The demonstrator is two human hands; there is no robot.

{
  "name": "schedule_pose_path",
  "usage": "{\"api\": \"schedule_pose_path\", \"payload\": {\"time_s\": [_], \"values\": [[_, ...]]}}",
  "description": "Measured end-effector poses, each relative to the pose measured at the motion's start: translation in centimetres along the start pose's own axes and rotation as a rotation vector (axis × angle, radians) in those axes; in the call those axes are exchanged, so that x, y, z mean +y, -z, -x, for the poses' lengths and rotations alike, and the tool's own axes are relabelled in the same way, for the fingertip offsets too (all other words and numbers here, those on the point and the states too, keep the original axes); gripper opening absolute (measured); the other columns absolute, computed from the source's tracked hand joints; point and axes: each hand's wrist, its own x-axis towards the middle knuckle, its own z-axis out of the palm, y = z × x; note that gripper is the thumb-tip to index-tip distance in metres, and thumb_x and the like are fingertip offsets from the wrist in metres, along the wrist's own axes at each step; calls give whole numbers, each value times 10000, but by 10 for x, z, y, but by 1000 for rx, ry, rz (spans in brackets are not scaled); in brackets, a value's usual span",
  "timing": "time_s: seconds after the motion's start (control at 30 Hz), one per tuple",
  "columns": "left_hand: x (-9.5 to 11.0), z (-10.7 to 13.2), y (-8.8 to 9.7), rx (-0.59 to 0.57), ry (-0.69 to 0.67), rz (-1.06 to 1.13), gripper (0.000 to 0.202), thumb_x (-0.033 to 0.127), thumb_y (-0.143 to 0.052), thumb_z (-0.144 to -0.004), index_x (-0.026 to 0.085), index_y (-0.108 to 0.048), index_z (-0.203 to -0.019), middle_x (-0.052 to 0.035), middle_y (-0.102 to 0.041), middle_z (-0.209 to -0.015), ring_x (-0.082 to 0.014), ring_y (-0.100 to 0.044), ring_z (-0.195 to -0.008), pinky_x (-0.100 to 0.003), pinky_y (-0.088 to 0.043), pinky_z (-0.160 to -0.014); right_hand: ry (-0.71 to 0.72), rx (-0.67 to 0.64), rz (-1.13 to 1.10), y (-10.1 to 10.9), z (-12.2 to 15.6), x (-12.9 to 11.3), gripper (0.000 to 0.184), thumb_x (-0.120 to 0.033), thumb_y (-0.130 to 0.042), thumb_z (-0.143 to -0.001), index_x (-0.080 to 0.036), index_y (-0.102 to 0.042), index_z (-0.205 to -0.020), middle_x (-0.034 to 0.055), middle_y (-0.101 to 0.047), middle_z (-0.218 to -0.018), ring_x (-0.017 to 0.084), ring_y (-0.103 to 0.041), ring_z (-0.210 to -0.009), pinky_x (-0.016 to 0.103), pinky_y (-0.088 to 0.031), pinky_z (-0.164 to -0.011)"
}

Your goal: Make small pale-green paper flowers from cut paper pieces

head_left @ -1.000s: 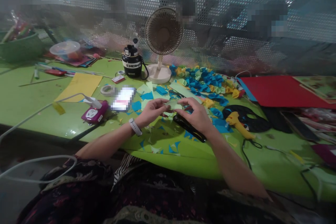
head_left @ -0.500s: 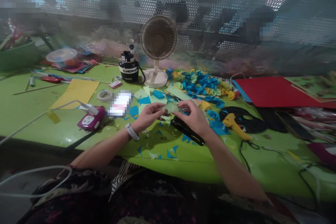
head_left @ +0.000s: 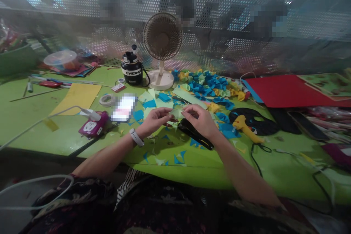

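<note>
Between my two hands is a small piece of pale green paper [head_left: 177, 113], held above the green table. My left hand [head_left: 155, 120], with a white watch on its wrist, pinches its left side. The thumb and fingertips of my right hand [head_left: 199, 120] close on its right side. Just under my right hand lies a black stapler [head_left: 195, 134], partly hidden by it. Blue and pale green paper scraps [head_left: 179, 158] are scattered on the table below my hands. Behind them sits a heap of crumpled blue, yellow and green paper pieces [head_left: 208, 85].
A desk fan [head_left: 162, 40] and a black bottle [head_left: 132, 70] stand at the back. To the left are a phone [head_left: 124, 108], a tape roll [head_left: 107, 99] and a purple power socket [head_left: 93, 124] with its cable. A yellow glue gun [head_left: 248, 129] and red sheet [head_left: 296, 89] are right.
The paper shows as a narrower shape between my fingers, and my right fingertips have shifted slightly on it. The whole view has moved a little; other things stay put.
</note>
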Motion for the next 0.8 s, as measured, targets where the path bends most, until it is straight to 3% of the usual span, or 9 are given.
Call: {"api": "schedule_pose_path", "payload": {"time_s": [0.33, 0.8], "values": [[-4, -1, 0, -36, 32, 29, 473, 402, -835, -721, 127, -662, -1065, -97, -761, -970, -224, -753, -876, -262, -574, -674, -27, -20, -4, -1, 2, -1, 203, -404, -620, -851, -206, -622, -806, 32, -678, -780, 177, -631, -726, 336, -533, -732], [-2, 0, -2, -54, 61, 76, 450, 392, -837, -729, 129, -655, -1044, -83, -766, -916, -218, -755, -873, -311, -585, -748, -40, -7, 11, -2, 3, 1, 234, -434, -620, -854, -208, -609, -794, 25, -671, -742, 172, -618, -678, 315, -505, -655]]}}
